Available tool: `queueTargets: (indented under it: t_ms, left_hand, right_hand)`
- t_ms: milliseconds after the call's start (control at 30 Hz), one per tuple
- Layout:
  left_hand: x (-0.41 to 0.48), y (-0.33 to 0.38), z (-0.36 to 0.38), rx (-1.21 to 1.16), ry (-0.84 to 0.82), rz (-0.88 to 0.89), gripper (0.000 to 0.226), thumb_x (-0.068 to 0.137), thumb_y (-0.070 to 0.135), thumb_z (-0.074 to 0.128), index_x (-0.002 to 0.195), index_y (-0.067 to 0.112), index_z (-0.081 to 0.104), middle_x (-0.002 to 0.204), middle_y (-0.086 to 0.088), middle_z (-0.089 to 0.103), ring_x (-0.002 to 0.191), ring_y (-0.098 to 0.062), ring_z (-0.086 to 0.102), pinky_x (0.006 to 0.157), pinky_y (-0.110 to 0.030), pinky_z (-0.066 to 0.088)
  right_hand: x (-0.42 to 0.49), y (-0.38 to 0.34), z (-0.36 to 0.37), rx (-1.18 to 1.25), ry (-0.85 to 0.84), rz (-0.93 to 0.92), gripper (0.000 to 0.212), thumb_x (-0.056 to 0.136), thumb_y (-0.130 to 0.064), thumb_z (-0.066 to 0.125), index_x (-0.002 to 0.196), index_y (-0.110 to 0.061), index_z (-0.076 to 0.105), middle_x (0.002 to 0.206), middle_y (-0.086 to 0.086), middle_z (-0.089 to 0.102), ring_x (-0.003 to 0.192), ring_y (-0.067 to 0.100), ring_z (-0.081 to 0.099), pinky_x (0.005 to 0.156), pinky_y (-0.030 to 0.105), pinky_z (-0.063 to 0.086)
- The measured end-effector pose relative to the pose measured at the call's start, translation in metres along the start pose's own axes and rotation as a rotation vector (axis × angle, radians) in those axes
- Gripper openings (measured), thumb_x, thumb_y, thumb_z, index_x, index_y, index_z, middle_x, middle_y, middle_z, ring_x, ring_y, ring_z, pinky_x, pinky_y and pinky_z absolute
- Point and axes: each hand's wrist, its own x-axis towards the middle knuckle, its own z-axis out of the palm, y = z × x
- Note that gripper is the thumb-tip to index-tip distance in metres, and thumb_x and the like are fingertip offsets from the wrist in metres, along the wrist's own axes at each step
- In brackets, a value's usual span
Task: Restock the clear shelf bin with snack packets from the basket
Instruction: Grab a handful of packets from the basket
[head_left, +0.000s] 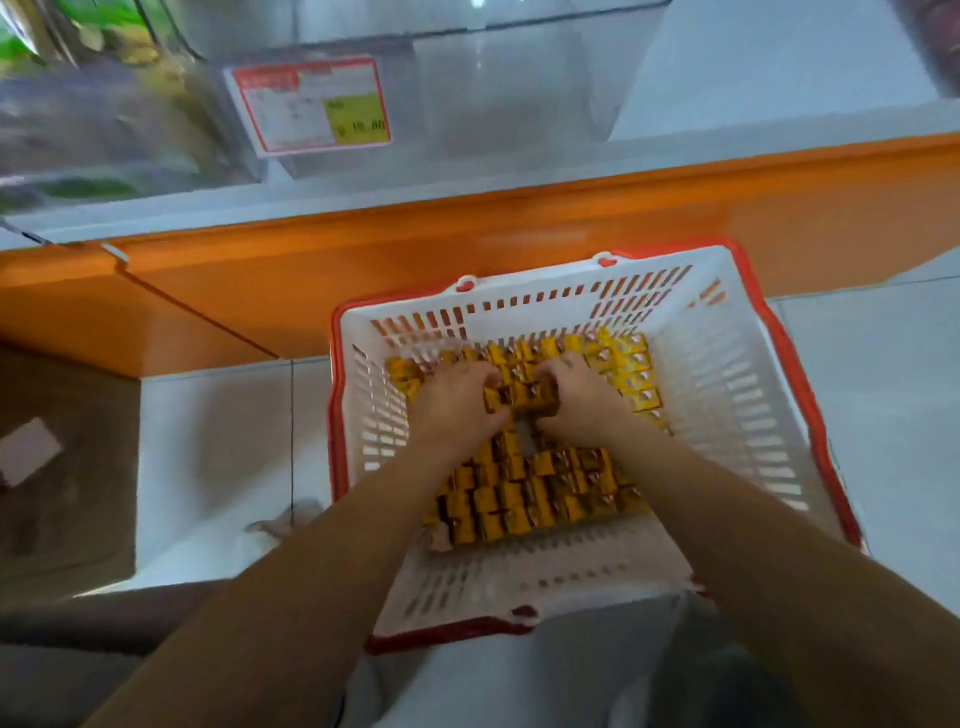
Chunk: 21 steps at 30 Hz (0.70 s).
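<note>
A white slotted basket (737, 395) with a red rim stands on the floor below me, its bottom covered with several small yellow-orange snack packets (524, 493). My left hand (457, 400) and my right hand (576, 400) are both down inside it, fingers curled around a clump of packets (522, 397) held between them. The clear shelf bin (519, 93) sits above on the shelf, looks empty and carries a red-framed price label (311, 106).
An orange shelf edge (467, 228) runs between the bin and the basket. Another clear bin with green-packaged goods (78, 104) stands at the left. White floor tiles surround the basket, and a brown mat (62, 467) lies at the left.
</note>
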Motion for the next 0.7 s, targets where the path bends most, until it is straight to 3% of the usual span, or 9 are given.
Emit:
queueTargets:
  t_ms: [200,333,433,567,700]
  left_hand:
    - [0.015,0.004,0.039,0.029,-0.009,-0.101,0.071,0.076,0.049,0.078,0.136,0.025,0.049,0.136,-0.001,0.053,0.127,-0.027,0.045,0.103,-0.044,0.044]
    - [0.012,0.005,0.051,0.04,0.023,-0.103,0.07,0.074,0.047,0.08,0.134,0.027,0.049,0.136,0.001,0.056,0.128,-0.027,0.042,0.101,-0.045,0.044]
    - [0.013,0.007,0.05,-0.02,0.018,-0.147,0.064,0.074,0.044,0.079,0.129,0.028,0.05,0.126,0.003,0.063,0.128,-0.026,0.042,0.096,-0.045,0.044]
    - [0.02,0.014,0.042,0.023,-0.081,-0.143,0.061,0.076,0.042,0.077,0.128,0.026,0.05,0.119,0.001,0.065,0.125,-0.028,0.04,0.09,-0.045,0.043]
    - [0.022,0.014,0.024,0.043,-0.094,-0.068,0.048,0.075,0.043,0.072,0.117,0.026,0.058,0.111,0.002,0.069,0.123,-0.029,0.044,0.097,-0.045,0.04]
  right_hand:
    - [0.009,0.012,0.025,-0.088,0.169,-0.155,0.066,0.075,-0.013,0.073,0.136,-0.019,0.047,0.134,0.001,0.045,0.101,0.028,0.062,0.079,0.039,0.058]
    - [0.017,0.014,0.025,-0.104,0.188,-0.189,0.06,0.079,-0.016,0.071,0.134,-0.023,0.05,0.129,-0.002,0.051,0.1,0.023,0.063,0.07,0.027,0.05]
    - [0.024,0.016,0.021,-0.171,0.129,-0.184,0.057,0.078,-0.027,0.073,0.131,-0.027,0.051,0.122,-0.005,0.046,0.091,0.019,0.061,0.061,0.022,0.045]
    - [0.023,0.015,0.015,-0.121,0.088,-0.168,0.054,0.074,-0.03,0.072,0.124,-0.029,0.054,0.12,-0.009,0.05,0.089,0.016,0.059,0.066,0.029,0.052]
    - [0.014,0.006,-0.01,0.035,0.028,-0.158,0.038,0.065,-0.032,0.072,0.099,-0.041,0.057,0.096,-0.015,0.058,0.087,0.012,0.059,0.066,0.029,0.049]
